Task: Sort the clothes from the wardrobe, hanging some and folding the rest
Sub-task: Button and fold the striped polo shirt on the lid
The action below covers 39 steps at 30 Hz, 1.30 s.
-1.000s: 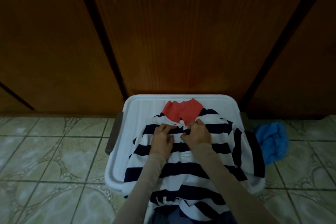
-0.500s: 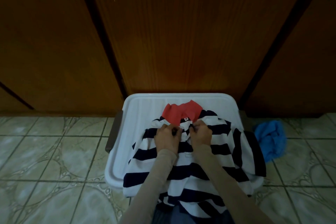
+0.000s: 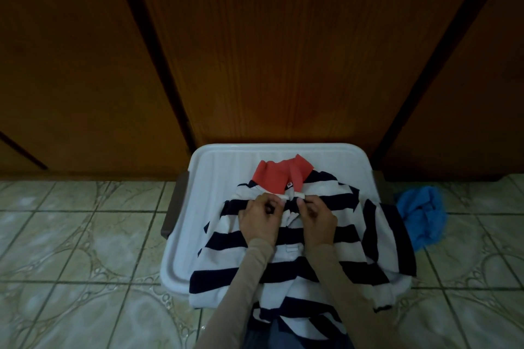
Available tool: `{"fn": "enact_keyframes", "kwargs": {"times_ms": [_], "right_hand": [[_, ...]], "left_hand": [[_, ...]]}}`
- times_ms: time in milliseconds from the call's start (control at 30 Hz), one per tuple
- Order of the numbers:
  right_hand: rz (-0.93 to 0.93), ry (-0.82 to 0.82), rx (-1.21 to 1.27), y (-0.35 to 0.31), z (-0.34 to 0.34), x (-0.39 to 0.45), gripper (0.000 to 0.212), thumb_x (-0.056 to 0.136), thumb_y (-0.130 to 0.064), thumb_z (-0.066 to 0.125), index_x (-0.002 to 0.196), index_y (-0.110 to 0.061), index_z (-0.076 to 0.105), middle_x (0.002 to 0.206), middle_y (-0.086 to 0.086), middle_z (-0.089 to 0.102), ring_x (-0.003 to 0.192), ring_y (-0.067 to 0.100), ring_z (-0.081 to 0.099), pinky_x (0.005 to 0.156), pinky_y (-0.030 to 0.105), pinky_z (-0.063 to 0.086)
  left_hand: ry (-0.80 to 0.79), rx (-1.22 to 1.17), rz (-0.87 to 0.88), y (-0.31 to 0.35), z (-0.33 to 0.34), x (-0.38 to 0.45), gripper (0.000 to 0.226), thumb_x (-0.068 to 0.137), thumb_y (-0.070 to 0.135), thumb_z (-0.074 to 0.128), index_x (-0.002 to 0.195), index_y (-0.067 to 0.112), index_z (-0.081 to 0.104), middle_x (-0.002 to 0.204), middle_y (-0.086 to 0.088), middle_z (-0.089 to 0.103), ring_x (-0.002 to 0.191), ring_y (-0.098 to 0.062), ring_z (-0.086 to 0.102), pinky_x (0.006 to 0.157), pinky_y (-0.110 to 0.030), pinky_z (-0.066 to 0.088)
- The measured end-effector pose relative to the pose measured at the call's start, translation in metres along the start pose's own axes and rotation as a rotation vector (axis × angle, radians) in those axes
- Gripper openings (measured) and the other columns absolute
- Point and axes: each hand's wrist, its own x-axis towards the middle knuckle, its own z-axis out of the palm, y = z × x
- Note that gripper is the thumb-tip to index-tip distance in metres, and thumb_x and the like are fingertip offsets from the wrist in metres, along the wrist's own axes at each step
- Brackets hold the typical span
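Striped polo (image 3: 283,263) lies face up on the white lid (image 3: 226,167) so its front stays flat while my left hand (image 3: 259,221) and right hand (image 3: 317,219) pinch the placket edges together below the red collar (image 3: 272,176).

Wardrobe doors (image 3: 283,51) block far side; floor tiles (image 3: 85,235) open left

Head view, steeply down, close.
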Motion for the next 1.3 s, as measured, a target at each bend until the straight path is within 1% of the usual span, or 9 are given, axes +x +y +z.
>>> {"fn": "enact_keyframes", "kwargs": {"times_ms": [100,233,400,500,767,867,1000,1133,1300], "right_hand": [[-0.041,-0.006,-0.042,-0.001,0.001,0.001,0.007,0.085,-0.006,0.065,0.084,0.001,0.066,0.067,0.004,0.060,0.058,-0.003,0.053,0.058,0.001,0.039],[-0.120,-0.051,-0.060,-0.001,0.002,0.000,0.004,0.081,0.003,0.066,0.084,0.000,0.066,0.075,0.003,0.057,0.060,-0.003,0.052,0.058,0.001,0.039],[-0.162,-0.061,-0.019,-0.002,-0.002,-0.001,0.005,0.080,0.005,0.067,0.083,0.002,0.068,0.073,0.003,0.054,0.064,-0.015,0.053,0.058,0.000,0.038],[-0.159,-0.044,-0.026,-0.001,0.000,-0.001,0.004,0.078,0.006,0.068,0.081,0.003,0.070,0.073,0.003,0.055,0.065,-0.018,0.053,0.059,-0.002,0.036],[-0.120,-0.116,-0.053,0.000,0.000,0.001,0.008,0.081,0.003,0.066,0.087,0.001,0.070,0.076,0.006,0.063,0.060,-0.001,0.053,0.060,0.001,0.039],[-0.082,-0.125,0.012,-0.002,-0.003,0.000,0.013,0.088,0.001,0.057,0.084,-0.001,0.069,0.072,-0.001,0.062,0.062,-0.005,0.056,0.062,0.002,0.040],[-0.064,-0.127,0.016,-0.001,-0.004,0.001,0.013,0.088,0.001,0.058,0.079,0.001,0.068,0.064,0.002,0.059,0.057,-0.010,0.055,0.057,0.002,0.038],[-0.045,-0.151,0.006,0.001,-0.003,0.003,0.005,0.084,0.000,0.064,0.082,0.000,0.069,0.070,0.006,0.063,0.059,0.008,0.056,0.057,0.004,0.041],[-0.022,-0.181,0.003,-0.001,-0.002,0.004,0.006,0.079,-0.001,0.069,0.084,0.002,0.069,0.075,0.008,0.066,0.061,0.008,0.055,0.057,0.005,0.041]], "left_hand": [[-0.019,-0.045,0.006,0.003,-0.002,-0.003,0.016,0.083,0.039,0.060,0.071,0.029,0.057,0.066,0.012,0.057,0.077,-0.013,0.060,0.082,-0.031,0.037],[-0.050,-0.142,-0.008,0.003,-0.005,-0.003,0.015,0.071,0.049,0.053,0.060,0.039,0.049,0.062,0.014,0.056,0.074,-0.014,0.062,0.082,-0.044,0.047],[-0.068,-0.103,-0.034,0.002,-0.004,0.000,0.027,0.081,0.032,0.068,0.061,0.039,0.051,0.062,0.017,0.055,0.075,-0.013,0.062,0.087,-0.043,0.045],[-0.105,-0.120,-0.048,0.001,-0.004,0.002,0.027,0.080,0.035,0.068,0.059,0.040,0.052,0.066,0.015,0.060,0.077,-0.012,0.063,0.089,-0.044,0.045],[-0.106,-0.126,-0.056,0.000,-0.004,0.003,0.032,0.081,0.030,0.068,0.056,0.041,0.052,0.060,0.016,0.056,0.070,-0.007,0.059,0.088,-0.042,0.046],[-0.103,-0.186,-0.059,0.000,-0.005,0.004,0.031,0.080,0.028,0.070,0.057,0.039,0.055,0.060,0.017,0.056,0.061,0.003,0.054,0.081,-0.031,0.047],[-0.123,-0.234,-0.054,-0.001,-0.006,0.006,0.019,0.080,0.026,0.072,0.065,0.033,0.063,0.063,0.018,0.060,0.058,0.009,0.056,0.062,-0.011,0.042],[-0.127,-0.258,-0.045,-0.006,-0.004,0.007,0.014,0.081,0.024,0.071,0.068,0.030,0.066,0.066,0.013,0.064,0.064,0.001,0.058,0.066,-0.020,0.048],[-0.102,-0.261,-0.031,-0.004,-0.006,0.005,0.013,0.081,0.027,0.071,0.069,0.028,0.065,0.073,0.006,0.068,0.066,0.000,0.059,0.069,-0.020,0.049]]}}
